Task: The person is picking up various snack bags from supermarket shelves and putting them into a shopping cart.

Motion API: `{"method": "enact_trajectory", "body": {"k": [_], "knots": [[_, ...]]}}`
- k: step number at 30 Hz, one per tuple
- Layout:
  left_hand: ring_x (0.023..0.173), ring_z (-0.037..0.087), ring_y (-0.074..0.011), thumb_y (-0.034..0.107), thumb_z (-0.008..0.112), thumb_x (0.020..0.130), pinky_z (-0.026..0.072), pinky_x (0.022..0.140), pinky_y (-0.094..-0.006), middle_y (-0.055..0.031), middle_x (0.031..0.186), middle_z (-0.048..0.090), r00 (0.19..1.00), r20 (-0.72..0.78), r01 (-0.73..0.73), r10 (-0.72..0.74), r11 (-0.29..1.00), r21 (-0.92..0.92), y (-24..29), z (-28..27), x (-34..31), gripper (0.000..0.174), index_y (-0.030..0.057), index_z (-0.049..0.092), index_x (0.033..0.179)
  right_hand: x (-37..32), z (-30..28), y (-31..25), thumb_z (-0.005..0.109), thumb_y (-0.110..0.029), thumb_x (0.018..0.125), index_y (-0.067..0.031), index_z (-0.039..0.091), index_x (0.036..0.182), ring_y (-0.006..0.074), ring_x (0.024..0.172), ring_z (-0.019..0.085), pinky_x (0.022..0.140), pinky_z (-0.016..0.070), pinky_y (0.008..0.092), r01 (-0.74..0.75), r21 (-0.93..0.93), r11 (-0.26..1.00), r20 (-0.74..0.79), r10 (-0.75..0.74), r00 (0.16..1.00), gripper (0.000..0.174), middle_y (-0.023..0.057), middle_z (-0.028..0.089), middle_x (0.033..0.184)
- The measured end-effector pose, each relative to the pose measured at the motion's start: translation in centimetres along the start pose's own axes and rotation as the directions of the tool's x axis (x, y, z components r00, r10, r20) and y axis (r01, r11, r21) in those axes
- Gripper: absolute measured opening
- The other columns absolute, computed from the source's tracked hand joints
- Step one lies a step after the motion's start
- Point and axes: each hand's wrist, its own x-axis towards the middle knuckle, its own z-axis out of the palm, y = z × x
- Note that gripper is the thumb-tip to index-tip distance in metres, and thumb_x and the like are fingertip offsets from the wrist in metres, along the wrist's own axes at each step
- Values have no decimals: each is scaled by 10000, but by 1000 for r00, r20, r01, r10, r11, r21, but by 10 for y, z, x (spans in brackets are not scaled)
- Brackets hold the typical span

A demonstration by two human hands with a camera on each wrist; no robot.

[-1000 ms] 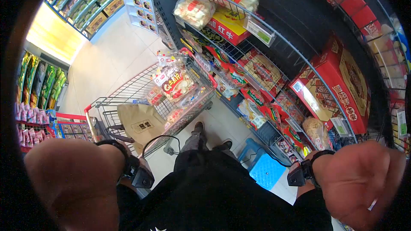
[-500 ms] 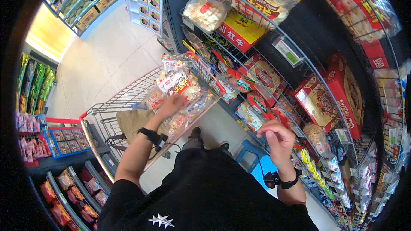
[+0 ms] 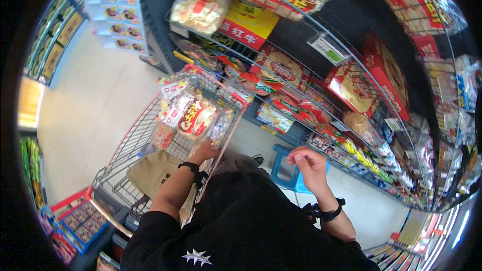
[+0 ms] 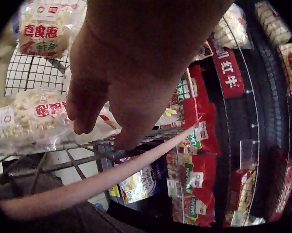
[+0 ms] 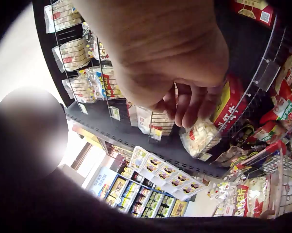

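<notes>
My left hand (image 3: pixel 205 151) is over the near side of the shopping cart (image 3: pixel 232 130), close to the rim. In the left wrist view its thumb and fingers point down with a gap between them, next to a clear bag of pale snacks (image 4: pixel 34 119). A large bag of potato chips (image 3: pixel 193 116) lies in the cart just beyond the hand, and a brown bag (image 3: pixel 153 170) sits nearer the handle. My right hand (image 3: pixel 312 168) is raised in front of my body, fingers loosely bent and holding nothing, above a blue stool (image 3: pixel 283 173).
Wire-fronted shelves curve along the right, with bagged chips (image 3: pixel 201 10), a yellow and red box (image 3: pixel 246 22) and a tall red box (image 3: pixel 384 73). A card display stand (image 3: pixel 118 15) is at the far end. Pale tiled floor (image 3: pixel 75 120) runs left of the cart.
Both hands have come down and inward from beside the head camera. The left first reached over the bags in the cart, then shifted to its near side. The view has turned.
</notes>
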Motion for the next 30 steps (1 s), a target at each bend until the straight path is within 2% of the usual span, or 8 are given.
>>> {"method": "enact_trajectory", "body": {"k": [6,12,17,21,24,26,28,30], "knots": [[1033,599,-446,330,722,699,476,908,-458,-300,1045,630,986,-64,-148,154,986,81,-15,5,13,633,-17,492,1176,-9,5,16,542,-49,953,47,626,957,135,839,613,769,504,265,-92,-32,995,-9,91,996,128,90,642,937],[939,630,-437,286,645,766,482,840,-501,-297,952,644,993,-88,-69,75,995,68,-2,5,10,503,24,492,1167,-11,7,17,535,-75,963,37,626,964,145,877,613,795,506,285,-103,-36,994,-9,102,995,145,87,632,951],[878,594,-446,126,612,812,472,760,-498,-244,870,626,889,-320,-297,328,944,141,-43,19,23,170,3,598,928,-10,3,26,556,-102,952,15,640,960,98,812,611,730,488,241,-112,-43,993,-18,111,994,144,56,657,887],[885,574,-428,68,616,765,442,744,-496,-249,884,601,878,-365,-307,311,949,70,-10,-10,3,133,-9,592,872,-11,-3,21,556,-104,949,6,645,959,87,813,609,718,486,238,-87,-44,995,-10,86,996,142,45,661,882],[938,575,-415,38,598,757,461,812,-447,-254,950,606,898,-335,-271,285,959,90,1,-31,-6,190,-21,614,937,-12,-8,27,557,-103,949,9,646,964,90,815,610,717,488,241,-75,0,997,-10,75,997,144,43,661,884],[1012,586,-374,41,602,768,455,900,-383,-236,1034,623,814,-425,-373,396,917,140,2,-38,-8,303,-33,623,1061,-11,-16,31,554,-104,951,13,645,969,95,813,611,720,489,244,-17,-30,999,16,17,1000,149,45,661,894],[1083,578,-331,29,599,775,426,968,-358,-209,1121,624,816,-477,-470,327,855,-218,50,-52,-30,398,-40,599,1167,-11,-25,32,553,-99,951,16,645,971,101,820,614,730,489,250,-14,-24,1000,38,15,999,148,52,660,904],[1007,603,-224,5,566,807,451,891,-309,-142,1080,646,804,-517,-473,296,844,-253,90,-68,-55,387,-15,601,1191,-15,-38,35,554,-95,949,15,645,970,102,825,613,738,486,251,-27,11,1000,37,26,999,145,53,660,905]]}}
